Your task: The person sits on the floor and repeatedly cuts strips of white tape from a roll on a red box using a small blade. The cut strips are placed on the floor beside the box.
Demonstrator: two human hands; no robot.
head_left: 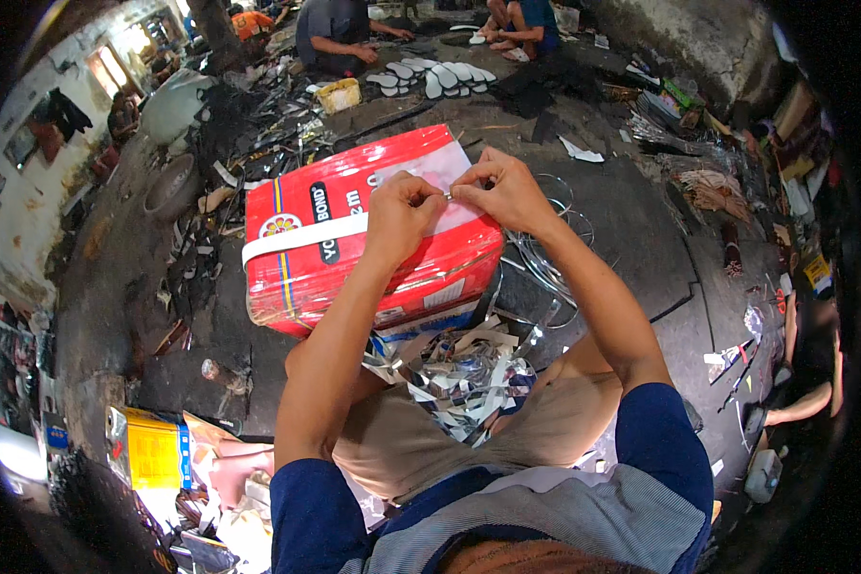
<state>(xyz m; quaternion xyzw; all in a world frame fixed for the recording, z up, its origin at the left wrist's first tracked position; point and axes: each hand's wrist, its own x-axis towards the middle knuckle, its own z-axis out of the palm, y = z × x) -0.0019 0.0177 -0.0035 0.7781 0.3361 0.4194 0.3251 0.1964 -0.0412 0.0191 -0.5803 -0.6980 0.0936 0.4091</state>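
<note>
A red taped carton (411, 153) lies in front of my knees, with both hands above its top. A flat white strip (306, 235) runs across it from the left edge to my left hand (400, 212), whose fingers are closed in a pinch, apparently on the strip's end. My right hand (502, 191) is also closed, thumb against forefinger. A tiny shiny piece (448, 195) shows between the two sets of fingertips, too small to name. Under my hands lies a pale translucent sheet (450, 218) on the carton.
White and silvery offcuts (469, 373) are heaped between my legs. Wire coils (550, 273) lie right of the carton. Pale sole-shaped pieces (435, 77) and a yellow tub (339, 96) are farther off. A yellow tin (153, 459) stands at lower left. Other people (340, 38) sit at the back.
</note>
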